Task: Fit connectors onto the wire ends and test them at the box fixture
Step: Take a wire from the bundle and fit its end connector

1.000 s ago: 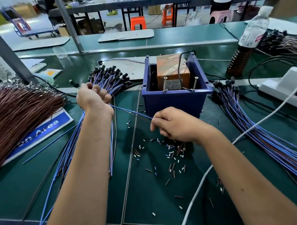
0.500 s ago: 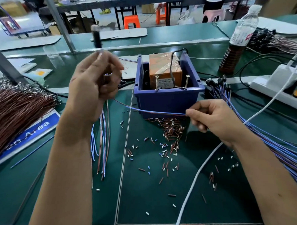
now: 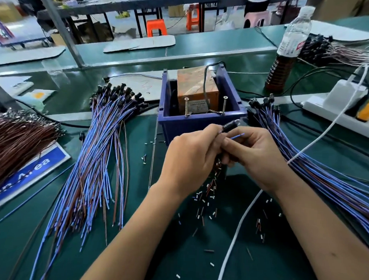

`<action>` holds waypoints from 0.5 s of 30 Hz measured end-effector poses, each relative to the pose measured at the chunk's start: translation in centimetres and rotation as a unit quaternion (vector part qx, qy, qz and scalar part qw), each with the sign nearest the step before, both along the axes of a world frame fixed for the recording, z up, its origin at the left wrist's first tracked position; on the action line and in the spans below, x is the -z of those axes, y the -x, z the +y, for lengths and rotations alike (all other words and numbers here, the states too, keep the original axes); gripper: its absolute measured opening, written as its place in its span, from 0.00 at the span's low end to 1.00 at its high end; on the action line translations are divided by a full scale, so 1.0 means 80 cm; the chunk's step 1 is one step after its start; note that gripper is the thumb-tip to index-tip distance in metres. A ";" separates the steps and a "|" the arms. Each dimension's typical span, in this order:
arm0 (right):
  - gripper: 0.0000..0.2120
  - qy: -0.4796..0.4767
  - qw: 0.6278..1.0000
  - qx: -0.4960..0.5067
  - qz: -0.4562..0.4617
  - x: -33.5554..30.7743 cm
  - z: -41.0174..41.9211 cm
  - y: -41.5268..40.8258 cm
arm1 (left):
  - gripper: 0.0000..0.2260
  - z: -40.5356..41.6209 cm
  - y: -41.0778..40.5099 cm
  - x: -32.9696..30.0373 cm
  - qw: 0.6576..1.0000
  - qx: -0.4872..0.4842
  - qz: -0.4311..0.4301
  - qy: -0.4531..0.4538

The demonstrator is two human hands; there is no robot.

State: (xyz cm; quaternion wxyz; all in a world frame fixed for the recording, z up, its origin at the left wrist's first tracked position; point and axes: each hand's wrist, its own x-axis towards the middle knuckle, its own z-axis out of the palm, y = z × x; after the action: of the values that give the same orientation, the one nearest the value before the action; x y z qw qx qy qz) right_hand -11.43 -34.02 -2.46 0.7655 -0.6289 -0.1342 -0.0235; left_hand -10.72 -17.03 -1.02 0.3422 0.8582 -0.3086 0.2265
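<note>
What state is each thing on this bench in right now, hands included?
Left hand: pinching the black connector.
Right hand: pinching a blue wire end.
Blue box: open-topped, two screws upright.
Bottle: upright, capped, partly full.
Wire bundle: lying fanned out.

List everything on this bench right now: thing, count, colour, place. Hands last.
Box fixture: one, blue, centre, holding an orange unit and two upright screws.
Left wire bundle: many, blue and brown, black connectors at the far end.
Right wire bundle: many, blue and brown, right of the box.
Brown wire pile: many, far left.
Cut insulation bits: many, white and brown, scattered under the hands.
Bottle: one, clear with dark liquid, behind right.
Power strip: one, white, far right.
Left hand: pinches a black connector.
Right hand: pinches a blue wire end.
</note>
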 end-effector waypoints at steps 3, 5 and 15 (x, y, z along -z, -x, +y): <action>0.02 -0.001 0.999 0.041 0.007 0.001 0.000 -0.004 | 0.10 0.009 -0.009 0.006 0.999 0.010 0.021 0.023; 0.01 -0.013 0.997 0.073 0.018 0.002 -0.003 -0.006 | 0.11 0.014 -0.016 0.009 1.000 0.016 0.021 0.008; 0.05 0.002 0.996 0.090 0.009 0.004 -0.008 -0.007 | 0.06 0.019 -0.019 0.016 0.998 -0.012 0.029 0.048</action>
State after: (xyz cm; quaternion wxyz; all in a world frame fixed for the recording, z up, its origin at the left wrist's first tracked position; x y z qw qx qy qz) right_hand -10.91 -34.70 -2.77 0.7604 -0.6398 -0.0701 -0.0869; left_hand -9.23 -15.55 -2.32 0.3887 0.8507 -0.2774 0.2198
